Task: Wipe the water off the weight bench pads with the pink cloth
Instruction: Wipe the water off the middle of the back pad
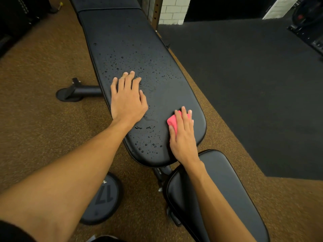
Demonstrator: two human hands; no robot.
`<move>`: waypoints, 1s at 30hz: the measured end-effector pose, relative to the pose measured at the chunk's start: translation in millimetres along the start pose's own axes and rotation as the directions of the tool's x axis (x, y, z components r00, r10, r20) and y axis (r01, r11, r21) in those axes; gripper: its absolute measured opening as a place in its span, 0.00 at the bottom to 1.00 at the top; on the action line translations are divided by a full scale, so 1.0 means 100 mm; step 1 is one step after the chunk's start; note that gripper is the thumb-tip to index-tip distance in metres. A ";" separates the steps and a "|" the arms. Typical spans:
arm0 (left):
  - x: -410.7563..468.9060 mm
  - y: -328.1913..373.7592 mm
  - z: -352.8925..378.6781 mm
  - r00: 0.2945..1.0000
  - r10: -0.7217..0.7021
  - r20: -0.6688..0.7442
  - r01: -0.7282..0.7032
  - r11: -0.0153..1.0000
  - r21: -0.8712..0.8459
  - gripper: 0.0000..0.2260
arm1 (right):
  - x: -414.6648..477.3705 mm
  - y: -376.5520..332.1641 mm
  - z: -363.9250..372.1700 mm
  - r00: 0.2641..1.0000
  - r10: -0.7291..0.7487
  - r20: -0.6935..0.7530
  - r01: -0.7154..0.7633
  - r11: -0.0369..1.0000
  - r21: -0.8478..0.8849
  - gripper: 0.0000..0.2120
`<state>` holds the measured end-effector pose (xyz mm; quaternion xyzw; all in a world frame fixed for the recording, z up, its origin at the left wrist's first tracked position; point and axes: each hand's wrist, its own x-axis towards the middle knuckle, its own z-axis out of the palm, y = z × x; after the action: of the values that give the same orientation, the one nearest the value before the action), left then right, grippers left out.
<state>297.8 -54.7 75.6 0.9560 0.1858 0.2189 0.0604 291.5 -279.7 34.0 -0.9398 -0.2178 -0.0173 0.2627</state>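
The long black back pad of the weight bench runs away from me, dotted with water droplets across its middle and near end. My left hand rests flat on the pad's left side, fingers straight. My right hand presses the folded pink cloth onto the pad's near right part, fingers laid over it. The strip around the cloth looks free of drops. The shorter black seat pad lies nearer me, partly under my right forearm.
A round black foot with the number 17 sits on the brown floor below the bench. A crossbar with a disc foot sticks out left. Black floor mat lies to the right; a white brick wall stands behind.
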 end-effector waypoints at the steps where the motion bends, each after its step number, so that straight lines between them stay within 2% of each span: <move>1: 0.00 0.00 0.00 1.000 0.000 -0.001 0.000 1.000 0.000 0.22 | 0.05 -0.08 0.03 0.999 0.031 -0.011 -0.031 0.999 0.012 0.27; 3: -0.01 0.00 0.00 1.000 0.001 -0.006 -0.001 1.000 -0.001 0.22 | 0.05 -0.21 0.10 1.000 0.011 -0.004 -0.010 1.000 0.022 0.27; 8: -0.02 -0.01 0.01 1.000 0.009 -0.018 -0.009 1.000 -0.006 0.22 | -0.27 -0.14 0.05 0.971 -0.212 0.107 0.217 0.975 -0.037 0.27; 11: -0.01 -0.01 0.01 1.000 0.003 -0.021 -0.003 1.000 -0.011 0.22 | -0.22 0.01 -0.01 0.992 -0.117 0.056 0.120 0.991 -0.053 0.27; 13: 0.01 0.00 0.01 1.000 0.004 -0.020 -0.004 1.000 -0.012 0.22 | -0.08 -0.03 0.03 1.000 -0.005 -0.012 0.004 0.999 -0.041 0.26; 15: 0.00 -0.01 0.01 1.000 0.003 -0.023 -0.003 1.000 -0.012 0.22 | 0.04 -0.18 0.12 0.999 0.042 -0.029 -0.043 0.999 -0.023 0.26; 19: -0.03 -0.04 0.02 0.999 0.017 -0.035 -0.018 0.999 -0.032 0.21 | -0.11 -0.36 0.19 0.995 -0.092 0.034 0.092 0.996 -0.002 0.26; 22: -0.04 -0.06 0.03 0.999 0.023 -0.043 -0.025 0.998 -0.051 0.20 | -0.34 -0.20 0.11 0.974 -0.206 0.097 0.211 0.976 -0.045 0.27; 24: -0.02 -0.06 0.03 0.999 0.020 -0.045 -0.022 0.998 -0.057 0.20 | -0.34 -0.06 0.05 0.986 -0.146 0.078 0.151 0.987 -0.054 0.27; 27: -0.01 -0.05 0.04 0.999 0.012 -0.044 -0.015 0.998 -0.063 0.20 | -0.18 -0.11 0.07 1.000 0.031 0.000 -0.031 0.999 -0.027 0.27; 30: -0.03 -0.07 0.05 0.999 0.014 -0.046 -0.017 0.998 -0.066 0.20 | -0.18 -0.30 0.17 1.000 0.028 0.001 -0.028 1.000 -0.004 0.26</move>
<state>295.4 -49.9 68.6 0.9496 0.1722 0.2473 0.0863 261.0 -255.2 31.6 -0.9433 -0.2045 -0.0135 0.2609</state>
